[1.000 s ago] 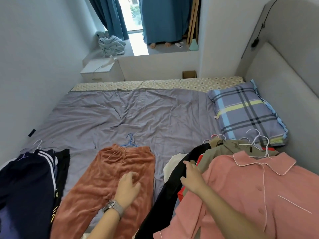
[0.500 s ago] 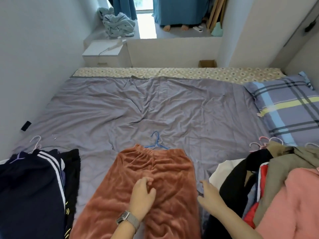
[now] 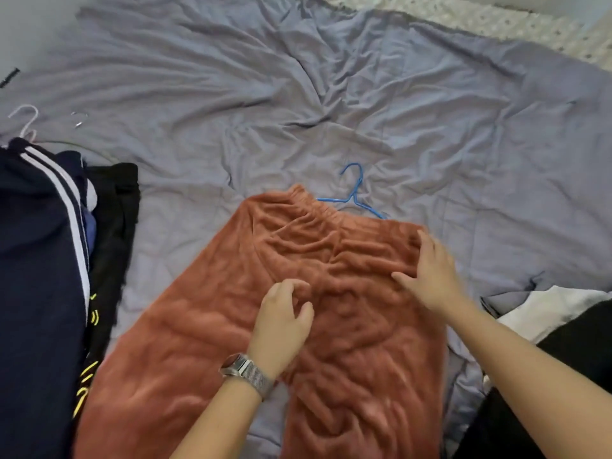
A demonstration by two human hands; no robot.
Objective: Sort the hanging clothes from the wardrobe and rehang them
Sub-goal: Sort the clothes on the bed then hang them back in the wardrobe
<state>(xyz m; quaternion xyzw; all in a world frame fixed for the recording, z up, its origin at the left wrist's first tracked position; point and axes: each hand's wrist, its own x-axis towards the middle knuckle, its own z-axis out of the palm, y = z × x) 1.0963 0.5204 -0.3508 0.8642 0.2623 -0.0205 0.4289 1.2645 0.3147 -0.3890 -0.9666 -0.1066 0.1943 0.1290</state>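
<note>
Rust-orange fleece trousers point(image 3: 231, 309) lie spread on the bed, waistband away from me, on a blue wire hanger point(image 3: 354, 197) whose hook sticks out past the waist. My left hand point(image 3: 284, 321), with a metal watch at the wrist, sits at the crotch with fingers curled into the fabric. My right hand point(image 3: 430, 273) lies flat with straight fingers on the right hip of the trousers.
A pile of dark navy striped and black clothes point(image 3: 43, 276) with a pink hanger hook point(image 3: 25, 122) lies at the left. White and black garments point(image 3: 559, 313) lie at the right edge. The grey quilt point(image 3: 298, 94) is wrinkled beyond the trousers.
My right hand left the pile at the right and moved onto the orange trousers. My view dropped down and closer to the bed. My left hand stayed on the trousers.
</note>
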